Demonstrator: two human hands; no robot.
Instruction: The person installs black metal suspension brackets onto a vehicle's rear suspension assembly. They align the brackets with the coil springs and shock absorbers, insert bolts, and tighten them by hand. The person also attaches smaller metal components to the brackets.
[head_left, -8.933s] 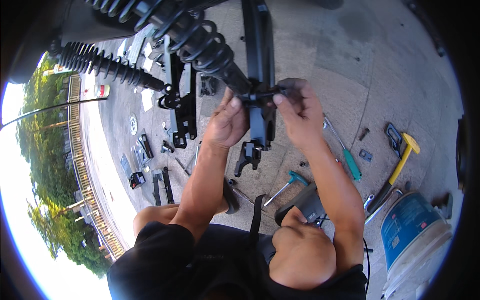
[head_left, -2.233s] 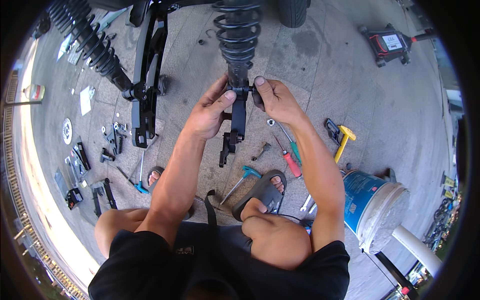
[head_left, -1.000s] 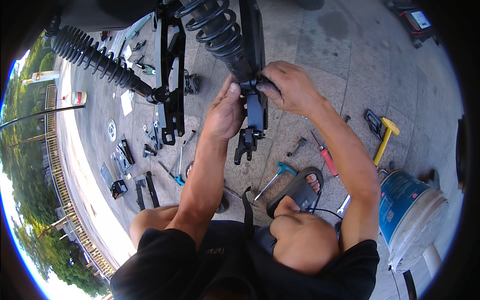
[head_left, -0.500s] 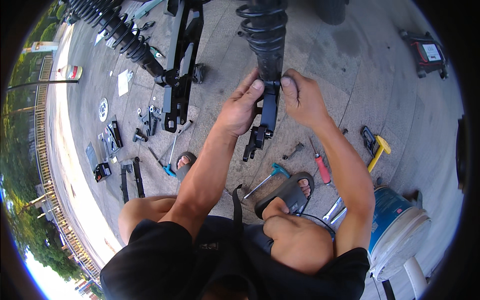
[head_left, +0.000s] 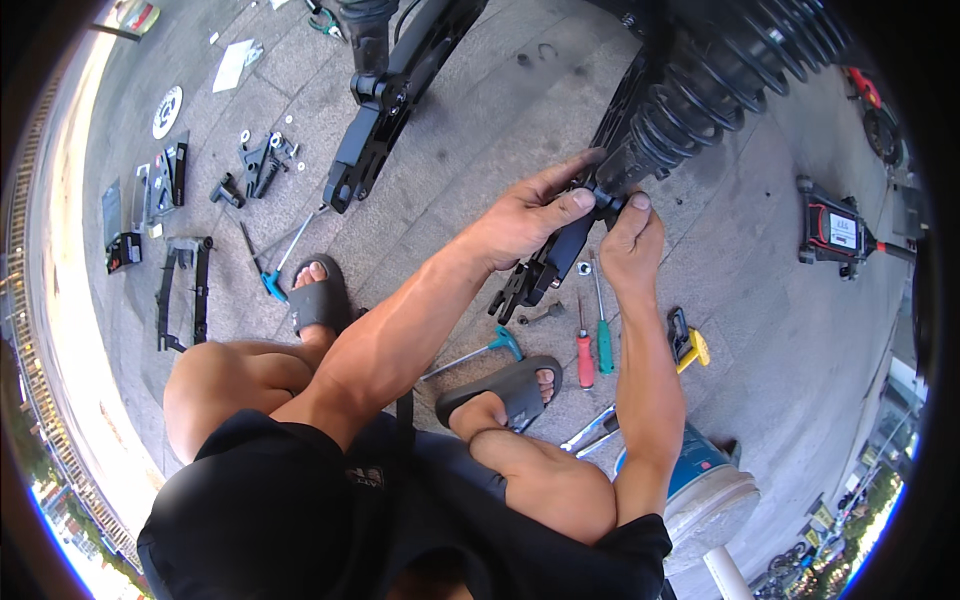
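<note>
Holds the black arm (head_left: 572, 243) with the left hand (head_left: 530, 222), with the thumb in front and the fingers behind, narrow around the joint (head_left: 607, 204) at the lower end of a coil-spring shock absorber (head_left: 690, 110). Rests the right hand (head_left: 635, 240) at the opposite side of that joint, with fingers curled in tight and thumb tip up close; cannot tell, from this angle, about any small part pinched there. Has the arm slanting down to a bracketed end (head_left: 520, 290), above the stone paving (head_left: 450, 190). Shows below it a loose bolt (head_left: 542, 315), a red-handled screwdriver (head_left: 585, 358), a green-handled tool (head_left: 605, 345) just beside, and a teal T-handled tool (head_left: 508, 345) near the right sandal (head_left: 515, 390). Includes a second black arm (head_left: 365, 145) well apart to the left, and a blue and white bucket (head_left: 712, 505) partly behind the right forearm (head_left: 650, 400).
</note>
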